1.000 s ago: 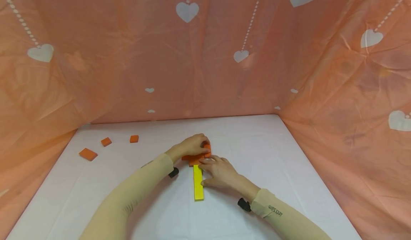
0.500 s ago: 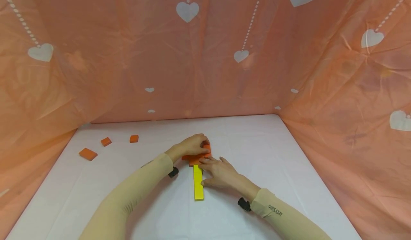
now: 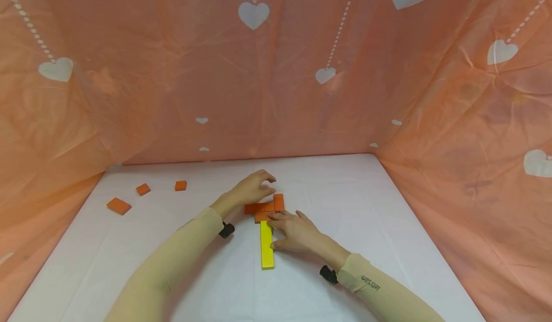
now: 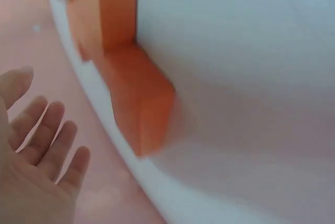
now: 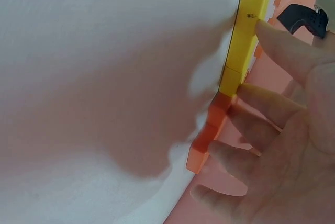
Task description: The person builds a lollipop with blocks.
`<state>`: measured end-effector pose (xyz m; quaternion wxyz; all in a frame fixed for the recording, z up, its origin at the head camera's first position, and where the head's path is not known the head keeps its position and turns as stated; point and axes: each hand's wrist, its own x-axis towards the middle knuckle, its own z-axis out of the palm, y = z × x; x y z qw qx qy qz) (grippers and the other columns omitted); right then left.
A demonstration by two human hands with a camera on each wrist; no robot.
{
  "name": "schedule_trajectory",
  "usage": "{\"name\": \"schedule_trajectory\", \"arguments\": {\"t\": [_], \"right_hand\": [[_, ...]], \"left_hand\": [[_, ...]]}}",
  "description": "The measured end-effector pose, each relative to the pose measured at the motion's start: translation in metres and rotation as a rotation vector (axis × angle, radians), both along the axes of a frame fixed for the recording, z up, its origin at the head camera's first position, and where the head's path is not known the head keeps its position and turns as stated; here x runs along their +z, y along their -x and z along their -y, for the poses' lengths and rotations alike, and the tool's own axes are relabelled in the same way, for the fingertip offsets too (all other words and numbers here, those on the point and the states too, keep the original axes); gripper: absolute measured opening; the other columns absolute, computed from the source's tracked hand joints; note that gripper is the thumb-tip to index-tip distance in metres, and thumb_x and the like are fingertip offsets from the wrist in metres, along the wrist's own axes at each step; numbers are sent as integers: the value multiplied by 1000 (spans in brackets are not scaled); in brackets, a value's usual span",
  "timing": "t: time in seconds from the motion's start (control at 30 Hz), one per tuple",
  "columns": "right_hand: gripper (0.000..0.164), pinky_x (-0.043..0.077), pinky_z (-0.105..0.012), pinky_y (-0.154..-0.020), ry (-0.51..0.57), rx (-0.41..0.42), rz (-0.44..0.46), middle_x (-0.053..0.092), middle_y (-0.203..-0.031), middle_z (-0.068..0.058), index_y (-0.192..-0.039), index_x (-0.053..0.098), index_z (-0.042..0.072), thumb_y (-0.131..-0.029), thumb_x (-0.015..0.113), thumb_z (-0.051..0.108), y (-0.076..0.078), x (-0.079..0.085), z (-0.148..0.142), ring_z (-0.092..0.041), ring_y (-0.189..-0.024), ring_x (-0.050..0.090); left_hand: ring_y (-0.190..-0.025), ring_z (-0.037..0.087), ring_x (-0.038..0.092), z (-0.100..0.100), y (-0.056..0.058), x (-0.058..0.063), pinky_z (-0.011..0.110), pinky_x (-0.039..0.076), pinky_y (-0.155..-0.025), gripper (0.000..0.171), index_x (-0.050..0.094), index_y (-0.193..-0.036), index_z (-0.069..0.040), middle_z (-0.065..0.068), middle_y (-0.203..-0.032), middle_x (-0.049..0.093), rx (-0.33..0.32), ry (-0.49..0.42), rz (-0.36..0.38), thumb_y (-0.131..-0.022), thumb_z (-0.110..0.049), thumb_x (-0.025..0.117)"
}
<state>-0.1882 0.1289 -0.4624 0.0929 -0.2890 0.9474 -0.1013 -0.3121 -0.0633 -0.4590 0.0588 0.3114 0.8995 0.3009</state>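
Note:
In the head view, flat orange blocks (image 3: 258,209) lie edge to edge above a yellow strip (image 3: 267,252), forming one joined shape. At its upper right an orange block (image 3: 279,201) stands lengthwise to the strip. My left hand (image 3: 252,189) hovers just behind the orange row, holding nothing; the left wrist view shows its loose, spread fingers apart from the blurred orange blocks (image 4: 138,82). With spread fingers my right hand (image 3: 298,232) rests along the shape's right side. In the right wrist view its fingertips touch the yellow pieces (image 5: 243,41) and the orange blocks (image 5: 201,148).
Farther left on the white tabletop (image 3: 366,207) lie a larger orange block (image 3: 118,206) and two small orange blocks, one (image 3: 143,189) nearer it and one (image 3: 180,185) to the right. A pink curtain (image 3: 284,135) with white hearts surrounds the back and sides.
My left hand has let go of the orange block at the upper right and moved back and left, uncovering the orange row. My right hand stays in place.

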Motion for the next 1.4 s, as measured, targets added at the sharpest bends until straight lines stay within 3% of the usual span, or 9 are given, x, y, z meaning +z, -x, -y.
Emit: {"name": "schedule_trajectory", "arguments": {"t": [0.2, 0.4, 0.53, 0.67, 0.83, 1.0, 1.23, 1.4], "right_hand": [[62, 31, -67, -117, 11, -4, 1, 51, -157, -2, -144, 64, 15, -91, 79, 43, 0, 0, 1, -30, -149, 42], [63, 29, -66, -119, 11, -20, 15, 49, -159, -1, -145, 63, 15, -92, 78, 44, 0, 0, 3, -29, -151, 39], [63, 28, -66, -120, 12, -26, 19, 49, -159, 0, -146, 62, 16, -92, 78, 43, -1, 0, 3, -28, -151, 39], [62, 28, -66, -120, 15, -23, 16, 49, -159, 0, -145, 62, 16, -92, 78, 44, 0, -1, 2, -28, -151, 39], [62, 28, -66, -120, 17, -22, 17, 49, -159, 0, -146, 62, 16, -92, 77, 44, 0, -1, 1, -28, -151, 39], [62, 28, -66, -120, 19, -23, 20, 48, -160, 0, -146, 62, 16, -92, 77, 44, 0, -2, 1, -29, -151, 38], [63, 28, -66, -120, 15, -23, 17, 48, -160, 0, -146, 62, 17, -92, 77, 44, 0, -2, 1, -29, -151, 39], [63, 29, -65, -119, 15, -20, 13, 48, -160, 0, -146, 62, 16, -92, 77, 44, 1, -2, 1, -29, -151, 39]], "left_hand": [[-130, 36, 57, 40, -3, 3, 54, 47, -110, 40, 63, -137, -2, 12, -136, 62, 121, -95, -56, -103, -22, 67], [-136, 36, 53, 91, -8, -3, 57, 42, -114, 39, 61, -140, -6, 13, -143, 60, 239, -103, -74, -104, -21, 66], [-137, 40, 50, 126, -10, -7, 60, 41, -112, 39, 60, -140, -3, 18, -143, 58, 274, -119, -88, -104, -18, 64], [-126, 45, 57, 159, -11, -11, 62, 46, -105, 39, 59, -139, 0, 24, -141, 57, 321, -144, -104, -104, -15, 64], [-122, 48, 58, 192, -12, -16, 64, 45, -104, 34, 63, -133, 3, 29, -137, 57, 383, -109, -159, -103, -12, 64], [-127, 51, 54, 214, -12, -18, 65, 41, -107, 33, 65, -129, 6, 30, -134, 59, 400, -66, -197, -99, -8, 67], [-128, 54, 53, 226, -12, -18, 66, 41, -108, 37, 62, -132, 8, 35, -136, 57, 415, -50, -70, -102, -14, 66], [-121, 53, 57, 227, -10, -19, 65, 45, -104, 34, 63, -129, 10, 36, -129, 61, 418, -47, -66, -101, -9, 65]]}}
